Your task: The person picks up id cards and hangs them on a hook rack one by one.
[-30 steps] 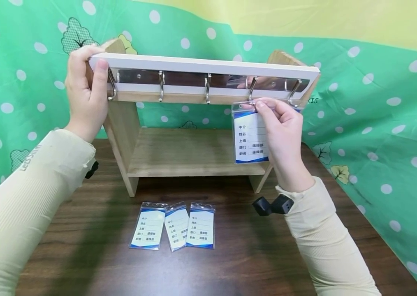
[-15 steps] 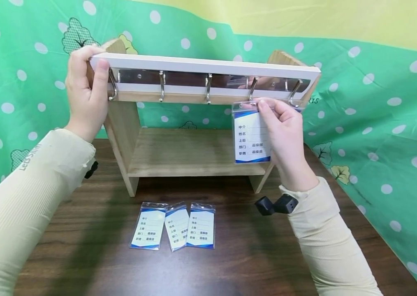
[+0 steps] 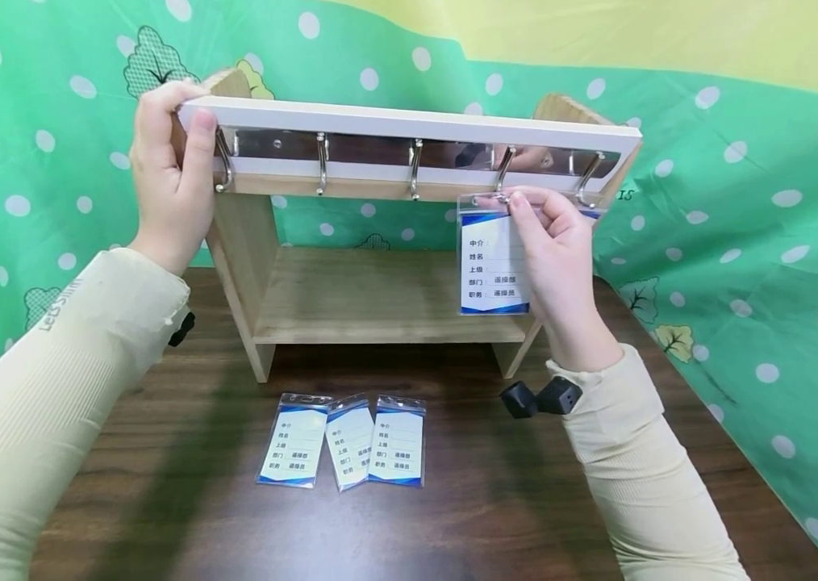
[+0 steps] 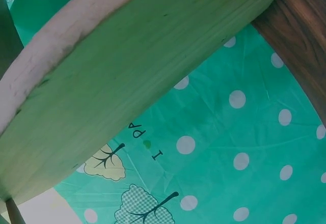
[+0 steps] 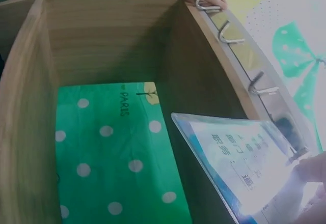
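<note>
My left hand (image 3: 175, 173) grips the left end of a white hook rail (image 3: 409, 115), thumb on its front. The rail has several metal hooks and is part of a wooden shelf (image 3: 365, 294). In my right hand (image 3: 560, 258), thumb and fingers pinch the top edge of a clear badge holder (image 3: 492, 262) with a blue and white card. Its top edge is at the tip of the second hook from the right (image 3: 507, 168); whether the hook passes through the slot is hidden by my fingers. A blue edge beside my knuckles, under the rightmost hook, suggests another badge, mostly hidden.
Three more badge holders lie on the dark wooden table (image 3: 162, 516) before the shelf: one left (image 3: 294, 442), one tilted in the middle (image 3: 349, 444), one right (image 3: 398, 442). The middle and right ones overlap. A green dotted cloth (image 3: 765, 242) hangs behind.
The view has shifted slightly. My right hand and the badge holder stay just below the same hook with hardly any movement; my left hand keeps its grip on the rail.
</note>
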A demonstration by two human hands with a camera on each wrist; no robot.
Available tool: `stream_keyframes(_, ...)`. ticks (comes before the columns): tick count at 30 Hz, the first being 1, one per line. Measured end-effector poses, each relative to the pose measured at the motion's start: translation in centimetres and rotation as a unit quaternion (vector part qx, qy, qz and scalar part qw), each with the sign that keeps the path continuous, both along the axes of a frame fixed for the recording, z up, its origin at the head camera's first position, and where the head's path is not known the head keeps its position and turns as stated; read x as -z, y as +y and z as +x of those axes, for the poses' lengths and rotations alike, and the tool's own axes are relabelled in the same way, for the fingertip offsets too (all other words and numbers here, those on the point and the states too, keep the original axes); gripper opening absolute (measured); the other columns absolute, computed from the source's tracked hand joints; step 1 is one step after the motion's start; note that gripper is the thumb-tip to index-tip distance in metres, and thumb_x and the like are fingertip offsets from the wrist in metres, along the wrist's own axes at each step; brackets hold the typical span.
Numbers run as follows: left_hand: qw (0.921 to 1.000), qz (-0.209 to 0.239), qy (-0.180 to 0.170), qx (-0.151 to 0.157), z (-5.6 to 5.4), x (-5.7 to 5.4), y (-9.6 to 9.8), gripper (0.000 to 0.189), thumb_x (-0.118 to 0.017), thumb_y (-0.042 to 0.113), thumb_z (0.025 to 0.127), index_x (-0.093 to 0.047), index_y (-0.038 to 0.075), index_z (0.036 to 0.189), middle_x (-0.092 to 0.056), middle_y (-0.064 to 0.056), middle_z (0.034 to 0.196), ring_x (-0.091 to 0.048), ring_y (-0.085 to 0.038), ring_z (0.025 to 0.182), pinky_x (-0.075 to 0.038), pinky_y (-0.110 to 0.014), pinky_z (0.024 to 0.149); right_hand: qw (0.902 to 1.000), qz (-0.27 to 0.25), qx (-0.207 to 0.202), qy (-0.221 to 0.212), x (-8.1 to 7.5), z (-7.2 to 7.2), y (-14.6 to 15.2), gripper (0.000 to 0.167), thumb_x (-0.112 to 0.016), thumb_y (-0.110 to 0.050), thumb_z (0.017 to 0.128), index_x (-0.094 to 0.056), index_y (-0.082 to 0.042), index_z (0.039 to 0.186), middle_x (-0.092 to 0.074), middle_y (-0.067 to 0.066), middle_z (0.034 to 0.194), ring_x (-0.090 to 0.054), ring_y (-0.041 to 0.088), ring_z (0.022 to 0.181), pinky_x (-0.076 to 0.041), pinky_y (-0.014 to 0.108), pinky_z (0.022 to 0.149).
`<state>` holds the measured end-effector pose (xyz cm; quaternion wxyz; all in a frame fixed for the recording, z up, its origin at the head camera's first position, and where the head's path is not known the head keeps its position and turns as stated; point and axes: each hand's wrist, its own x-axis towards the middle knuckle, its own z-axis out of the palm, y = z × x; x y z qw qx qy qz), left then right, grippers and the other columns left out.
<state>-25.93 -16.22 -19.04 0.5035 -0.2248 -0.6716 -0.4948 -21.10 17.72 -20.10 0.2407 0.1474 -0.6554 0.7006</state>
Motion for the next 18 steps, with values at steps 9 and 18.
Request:
stream_keyframes(9,1.0000,0.003,-0.002,0.008,0.0,0.0,0.2,0.021,-0.047,0.005,0.098,-0.056,-0.005,0.115,-0.051,0.021,0.108,-0.050,-0.006,0.107,-0.038,-0.022,0.096,0.9964,-0.025,0.081,0.007,1.0,-0.9,-0.5,0.008,-0.063,-0.016,0.097,-0.067,-0.014,0.090,-0.066,-0.011,0.067,-0.059,0.003,0.060,-0.045,0.017,0.055)
stream_keyframes(18,0.9999,0.009,0.000,0.006,0.2,0.0,0.3,0.021,-0.047,0.005,0.098,-0.056,-0.005,0.115,-0.051,0.021,0.108,-0.051,-0.006,0.107,-0.038,-0.023,0.097,0.9943,-0.018,0.104,0.013,1.3,-1.5,-0.6,0.008,-0.064,-0.016,0.096,-0.065,-0.021,0.089,-0.068,-0.013,0.069,-0.058,0.003,0.065,-0.036,0.018,0.055)
